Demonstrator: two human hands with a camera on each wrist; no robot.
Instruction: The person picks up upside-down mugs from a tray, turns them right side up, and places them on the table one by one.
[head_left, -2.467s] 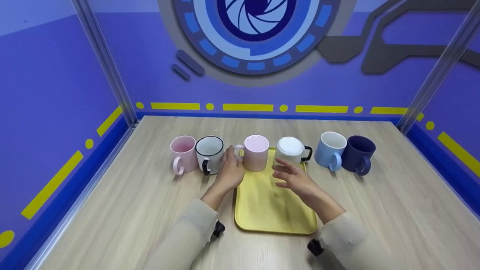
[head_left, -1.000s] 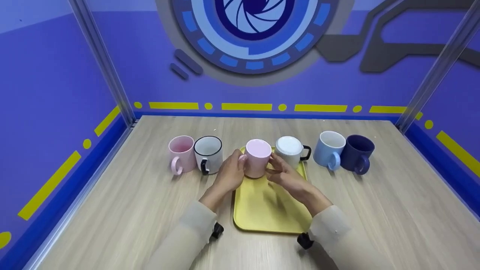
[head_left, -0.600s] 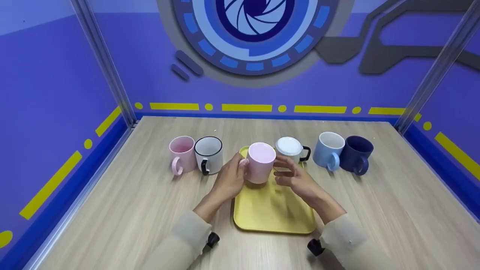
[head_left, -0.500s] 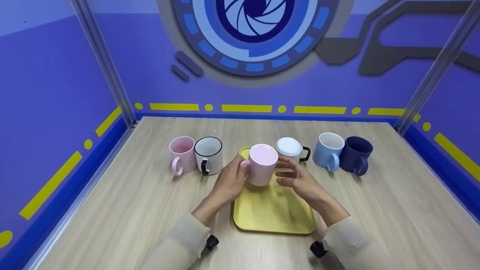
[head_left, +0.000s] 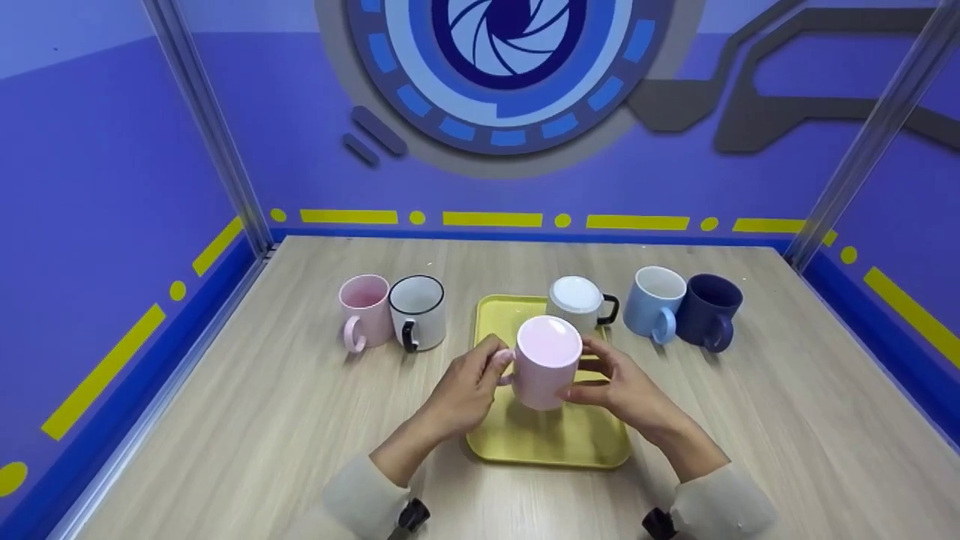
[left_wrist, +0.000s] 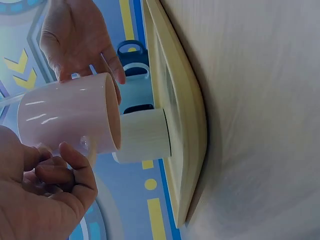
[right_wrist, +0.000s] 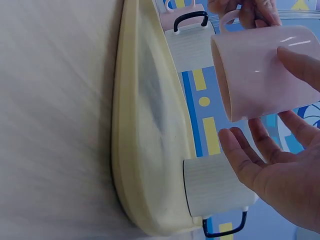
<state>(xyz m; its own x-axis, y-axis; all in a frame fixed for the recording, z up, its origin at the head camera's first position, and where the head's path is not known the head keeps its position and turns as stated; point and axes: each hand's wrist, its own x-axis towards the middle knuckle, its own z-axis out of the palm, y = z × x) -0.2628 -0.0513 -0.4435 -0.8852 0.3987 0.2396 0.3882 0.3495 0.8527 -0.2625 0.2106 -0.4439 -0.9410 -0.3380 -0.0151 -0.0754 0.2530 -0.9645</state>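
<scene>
Above the yellow tray (head_left: 547, 442), the upturned pink mug (head_left: 546, 382) hangs; your left hand (head_left: 465, 388) is clamped on its handle (head_left: 506, 380), your right hand (head_left: 628, 390) lightly round its side: move both together, level, clear of the upturned white mug (head_left: 576, 295)

I count two pink mugs (head_left: 377, 322) (head_left: 546, 371), two white mugs (head_left: 429, 319) (head_left: 576, 298), one light blue mug (head_left: 646, 311) and one navy mug (head_left: 696, 319), making six; one yellow tray (head_left: 540, 446), one bench (head_left: 247, 420) and my two hands (head_left: 465, 390) (head_left: 628, 388).

The held mug (head_left: 547, 379) is pink, the tray (head_left: 525, 444) yellow.
</scene>
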